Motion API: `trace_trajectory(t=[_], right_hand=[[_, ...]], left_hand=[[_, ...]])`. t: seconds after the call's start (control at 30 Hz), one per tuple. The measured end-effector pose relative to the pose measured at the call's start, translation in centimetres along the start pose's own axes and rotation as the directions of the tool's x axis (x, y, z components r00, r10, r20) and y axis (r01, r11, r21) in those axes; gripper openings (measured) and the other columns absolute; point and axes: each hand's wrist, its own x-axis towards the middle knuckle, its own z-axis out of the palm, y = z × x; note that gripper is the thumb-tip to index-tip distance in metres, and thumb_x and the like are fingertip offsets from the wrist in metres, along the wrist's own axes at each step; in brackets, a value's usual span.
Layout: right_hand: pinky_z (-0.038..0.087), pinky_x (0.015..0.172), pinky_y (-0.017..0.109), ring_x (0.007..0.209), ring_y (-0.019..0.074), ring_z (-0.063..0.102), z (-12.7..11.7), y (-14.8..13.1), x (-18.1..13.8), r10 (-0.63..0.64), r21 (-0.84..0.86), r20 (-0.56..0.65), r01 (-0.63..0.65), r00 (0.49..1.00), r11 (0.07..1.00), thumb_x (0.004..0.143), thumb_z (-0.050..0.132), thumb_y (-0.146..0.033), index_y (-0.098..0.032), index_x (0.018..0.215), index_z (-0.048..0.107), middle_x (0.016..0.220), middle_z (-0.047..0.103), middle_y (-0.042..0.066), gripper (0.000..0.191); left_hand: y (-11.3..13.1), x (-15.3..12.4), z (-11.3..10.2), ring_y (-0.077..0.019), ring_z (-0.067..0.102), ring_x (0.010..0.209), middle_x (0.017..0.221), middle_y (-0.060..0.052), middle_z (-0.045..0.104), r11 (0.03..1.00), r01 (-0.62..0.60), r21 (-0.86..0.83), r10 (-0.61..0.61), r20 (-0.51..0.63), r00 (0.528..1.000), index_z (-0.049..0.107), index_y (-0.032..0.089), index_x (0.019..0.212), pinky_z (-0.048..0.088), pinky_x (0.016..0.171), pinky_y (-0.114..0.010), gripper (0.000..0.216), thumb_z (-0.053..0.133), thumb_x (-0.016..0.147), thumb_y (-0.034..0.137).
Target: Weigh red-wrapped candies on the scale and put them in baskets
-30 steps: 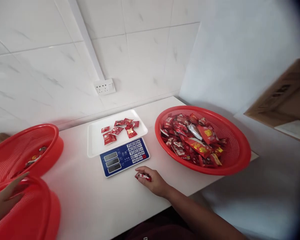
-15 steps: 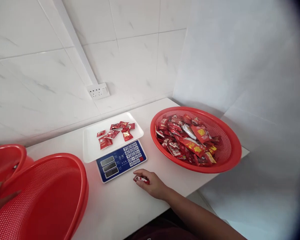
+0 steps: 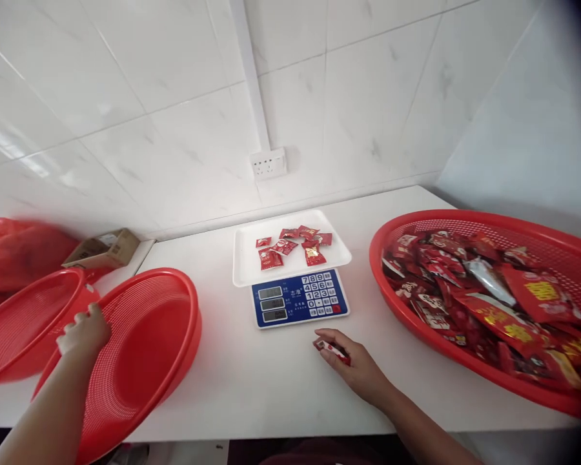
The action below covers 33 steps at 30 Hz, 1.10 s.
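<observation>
My right hand [image 3: 361, 368] rests on the white table below the scale, its fingers closed around a small red-and-white snack packet [image 3: 333, 352]. On the left, my left hand [image 3: 84, 330] has its fingers curled over the left rim of a large red plastic basket [image 3: 193, 323], whose visible inside holds nothing. Ahead stands a digital scale [image 3: 297, 298] with a blue keypad panel. On its white tray [image 3: 244, 258] lie several small red packets [image 3: 285, 247]. A wide red basket [image 3: 385, 284] at the right is heaped with red wrapped snacks [image 3: 494, 316] and one silvery packet.
Another red basket [image 3: 24, 323] stands at far left, beside the one I hold. Behind it are a cardboard box [image 3: 109, 248] and a red plastic bag [image 3: 24, 255]. A tiled wall with a power socket [image 3: 268, 164] borders the table [image 3: 252, 394] at the back.
The view has swung left, bringing the box and red bag into sight. My left hand shows more fully at the basket rim. My right hand still holds the packet near the scale.
</observation>
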Motion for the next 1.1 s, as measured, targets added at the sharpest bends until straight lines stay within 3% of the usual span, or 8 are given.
trace_trajectory(t=[0.27,0.43,0.53,0.6,0.7,0.77,0.9,1.1], right_hand=[[0.051,0.086,0.035,0.099,0.0226,0.063,0.1,0.1,-0.1,0.018,0.007,-0.015,-0.018,1.0,1.0,0.08,0.057,-0.045,-0.022,0.111,0.062,0.106,0.068,0.008,0.039],[0.05,0.087,0.035,0.101,0.0224,0.063,0.1,0.1,-0.1,0.029,-0.023,0.0,-0.029,1.0,0.999,0.081,0.055,-0.046,-0.021,0.112,0.061,0.108,0.068,0.008,0.04],[0.051,0.086,0.035,0.099,0.0232,0.063,0.0,0.0,0.0,0.025,-0.024,-0.01,-0.026,1.0,0.999,0.08,0.056,-0.047,-0.022,0.11,0.062,0.107,0.068,0.008,0.04],[0.052,0.085,0.035,0.098,0.0232,0.064,0.1,0.0,0.1,0.022,-0.024,-0.008,-0.022,1.0,0.999,0.079,0.056,-0.048,-0.022,0.11,0.062,0.105,0.069,0.008,0.04],[0.052,0.085,0.034,0.095,0.0221,0.065,0.1,0.2,0.2,0.009,-0.043,-0.012,-0.01,1.0,0.999,0.079,0.055,-0.048,-0.022,0.111,0.061,0.102,0.069,0.007,0.042],[0.052,0.084,0.033,0.094,0.0214,0.065,0.2,0.5,0.1,0.001,-0.056,-0.018,-0.002,1.0,0.998,0.08,0.054,-0.049,-0.022,0.112,0.061,0.101,0.069,0.007,0.042],[0.05,0.086,0.033,0.098,0.0213,0.063,0.1,0.9,0.0,-0.014,-0.064,0.007,0.014,1.0,0.998,0.082,0.052,-0.047,-0.021,0.114,0.059,0.105,0.068,0.008,0.041],[0.049,0.088,0.034,0.099,0.0218,0.062,0.1,0.6,0.0,0.007,-0.078,0.043,-0.004,0.999,0.997,0.084,0.05,-0.046,-0.021,0.114,0.058,0.106,0.067,0.008,0.04]], left_hand=[[3.2,2.3,-1.9,-0.037,0.051,0.111,0.122,-0.022,0.054,0.995,-0.09,-0.037,0.09,0.0,0.996,0.045,0.014,0.123,0.043,0.075,-0.043,0.046,0.028,0.088,0.039],[8.8,2.3,-3.7,-0.0364,0.034,0.128,0.137,-0.024,0.038,0.94,-0.303,-0.159,0.264,-0.23,0.937,0.031,0.011,0.136,0.034,0.096,-0.048,0.059,0.034,0.088,0.044],[14.4,0.3,-5.8,-0.0311,0.025,0.134,0.146,-0.018,0.028,0.715,-0.595,-0.366,0.485,-0.353,0.8,0.027,0.015,0.14,0.029,0.104,-0.044,0.068,0.038,0.085,0.054],[18.6,-1.8,-7.2,-0.0277,0.022,0.136,0.15,-0.013,0.022,0.492,-0.756,-0.431,0.68,-0.352,0.643,0.02,0.02,0.142,0.029,0.106,-0.041,0.078,0.044,0.081,0.06],[24.2,-4.7,-8.6,-0.0306,0.004,0.141,0.153,-0.012,0.01,0.286,-0.866,-0.411,0.891,-0.217,0.398,0.016,0.022,0.144,0.017,0.11,-0.046,0.097,0.057,0.068,0.066],[26.6,-5.8,-8.9,-0.034,0.003,0.14,0.153,-0.014,0.012,0.263,-0.873,-0.41,0.932,-0.127,0.341,0.021,0.022,0.143,0.014,0.11,-0.05,0.104,0.064,0.06,0.066],[28.3,-6.5,-8.5,-0.0322,0.041,0.125,0.138,-0.015,0.042,0.254,-0.849,-0.464,0.926,-0.138,0.352,0.036,0.02,0.135,0.035,0.1,-0.041,0.088,0.068,0.06,0.055],[25.9,-7.3,-8.6,-0.0225,0.058,0.099,0.112,-0.007,0.06,0.304,-0.79,-0.533,0.815,-0.284,0.506,0.046,0.022,0.121,0.047,0.085,-0.033,0.048,0.058,0.075,0.03]])
